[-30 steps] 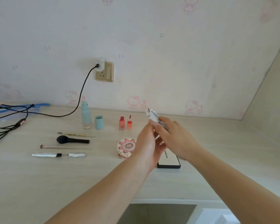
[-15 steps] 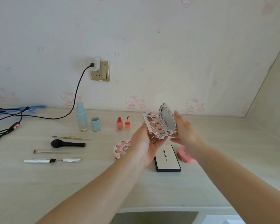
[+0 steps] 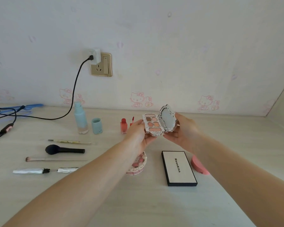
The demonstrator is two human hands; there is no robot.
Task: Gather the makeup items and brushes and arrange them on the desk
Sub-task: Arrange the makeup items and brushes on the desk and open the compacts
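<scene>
An eyeshadow palette [image 3: 154, 124] is held open above the desk; my left hand [image 3: 138, 136] grips its pan half and my right hand [image 3: 183, 133] grips its mirrored lid [image 3: 167, 119]. Below lie a white flat palette with a black rim [image 3: 179, 167], a pink round compact [image 3: 199, 165] partly hidden by my right arm, and a pink flowered case [image 3: 137, 164] partly under my left arm. On the left lie a thin brush [image 3: 69, 142], a black powder brush [image 3: 64, 150], a slim pink-tipped brush [image 3: 54, 159] and a silver wand [image 3: 44, 170].
A pale blue bottle [image 3: 80, 118], its cap [image 3: 97, 126] and a red lip tint bottle [image 3: 123, 126] stand near the back wall. A black cable [image 3: 75, 89] runs from the wall socket [image 3: 102, 64] to a tangle of cords and blue hangers [image 3: 10, 110] at far left.
The palette, held shut between both hands a second ago, has been opened, and its lid now stands wider than half a second ago. Both hands shifted slightly right and up.
</scene>
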